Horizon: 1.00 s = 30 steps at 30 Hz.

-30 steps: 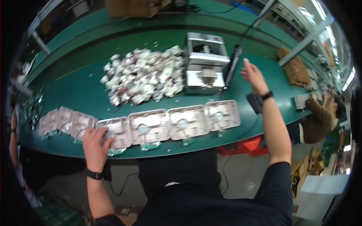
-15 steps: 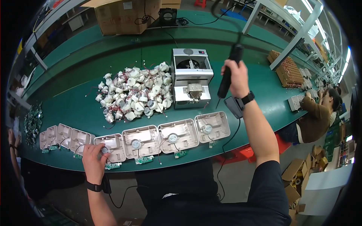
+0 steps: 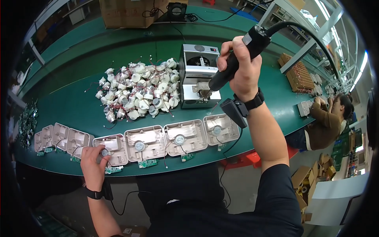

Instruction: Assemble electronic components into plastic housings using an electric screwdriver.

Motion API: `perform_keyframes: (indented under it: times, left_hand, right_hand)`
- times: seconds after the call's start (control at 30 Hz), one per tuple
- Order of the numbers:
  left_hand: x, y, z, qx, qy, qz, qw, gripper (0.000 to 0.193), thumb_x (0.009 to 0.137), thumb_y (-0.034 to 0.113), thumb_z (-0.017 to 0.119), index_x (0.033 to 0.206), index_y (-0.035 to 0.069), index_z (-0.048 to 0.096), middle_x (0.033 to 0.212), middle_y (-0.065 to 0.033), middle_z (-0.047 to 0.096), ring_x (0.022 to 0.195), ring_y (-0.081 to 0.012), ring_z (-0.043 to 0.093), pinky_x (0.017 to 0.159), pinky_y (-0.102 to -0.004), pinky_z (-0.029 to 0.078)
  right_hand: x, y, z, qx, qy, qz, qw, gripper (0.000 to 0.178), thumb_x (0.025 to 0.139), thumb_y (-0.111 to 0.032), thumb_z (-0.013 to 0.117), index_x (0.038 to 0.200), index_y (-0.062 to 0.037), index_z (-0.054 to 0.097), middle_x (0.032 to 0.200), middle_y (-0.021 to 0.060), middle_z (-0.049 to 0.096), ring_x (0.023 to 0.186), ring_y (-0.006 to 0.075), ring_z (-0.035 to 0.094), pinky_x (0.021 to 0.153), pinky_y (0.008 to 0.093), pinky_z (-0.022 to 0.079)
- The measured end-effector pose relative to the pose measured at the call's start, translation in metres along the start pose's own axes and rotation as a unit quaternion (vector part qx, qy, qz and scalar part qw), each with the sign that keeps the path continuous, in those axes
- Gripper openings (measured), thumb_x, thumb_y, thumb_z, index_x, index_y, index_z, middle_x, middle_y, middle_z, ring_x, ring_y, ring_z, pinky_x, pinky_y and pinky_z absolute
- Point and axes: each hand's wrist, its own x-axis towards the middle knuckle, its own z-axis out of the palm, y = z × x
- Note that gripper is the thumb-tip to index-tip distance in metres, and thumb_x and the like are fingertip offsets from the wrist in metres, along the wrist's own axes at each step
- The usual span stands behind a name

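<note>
A black corded driver was gripped in the raised right hand, its lower end slanted down-left toward the silver machine. A round grey disc was pinched in the lowered left hand, within a pale housing; white parts were heaped beyond.

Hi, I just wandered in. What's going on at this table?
A person stands at a green table. Their left hand has thumb and fingers at a round grey part in a pale open housing. Their right hand grips a corded black handheld tool, raised above the table. Three more housings to the right hold similar round parts. A heap of white wired parts lies beside a silver machine.
</note>
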Motion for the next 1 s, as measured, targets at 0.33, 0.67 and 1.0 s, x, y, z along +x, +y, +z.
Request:
perform_keyframes:
  times: [0.33, 0.67, 1.0]
  left_hand:
    - [-0.002, -0.004, -0.001, -0.002, -0.002, 0.004, 1.000, 0.038, 0.068, 0.004, 0.081, 0.104, 0.003, 0.069, 0.092, -0.0116, 0.065, 0.091, -0.0313, 0.058, 0.080, -0.0402, 0.049]
    - [0.001, -0.004, 0.003, 0.005, -0.010, 0.024, 1.000, 0.038, 0.070, 0.003, 0.080, 0.106, 0.003, 0.069, 0.092, -0.0118, 0.063, 0.090, -0.0308, 0.058, 0.080, -0.0396, 0.048]
    - [-0.001, -0.005, 0.003, 0.005, -0.024, 0.014, 1.000, 0.041, 0.071, 0.000, 0.079, 0.111, 0.003, 0.068, 0.091, -0.0119, 0.061, 0.088, -0.0291, 0.058, 0.080, -0.0381, 0.047]
  right_hand:
    - [-0.020, -0.014, 0.011, -0.023, 0.011, 0.079, 0.997, 0.032, 0.098, -0.032, 0.060, 0.100, -0.0007, 0.054, 0.083, 0.0120, 0.062, 0.057, 0.0159, 0.057, 0.055, 0.0311, 0.048]
    - [-0.090, -0.056, -0.027, -0.003, 0.062, 0.049, 0.997, 0.023, 0.098, -0.026, 0.057, 0.105, -0.0036, 0.053, 0.088, 0.0153, 0.059, 0.056, 0.0173, 0.055, 0.055, 0.0322, 0.048]
    - [-0.118, -0.022, -0.049, -0.012, 0.087, 0.034, 0.996, 0.022, 0.095, -0.021, 0.061, 0.104, -0.0024, 0.052, 0.087, 0.0157, 0.059, 0.057, 0.0179, 0.057, 0.055, 0.0323, 0.050]
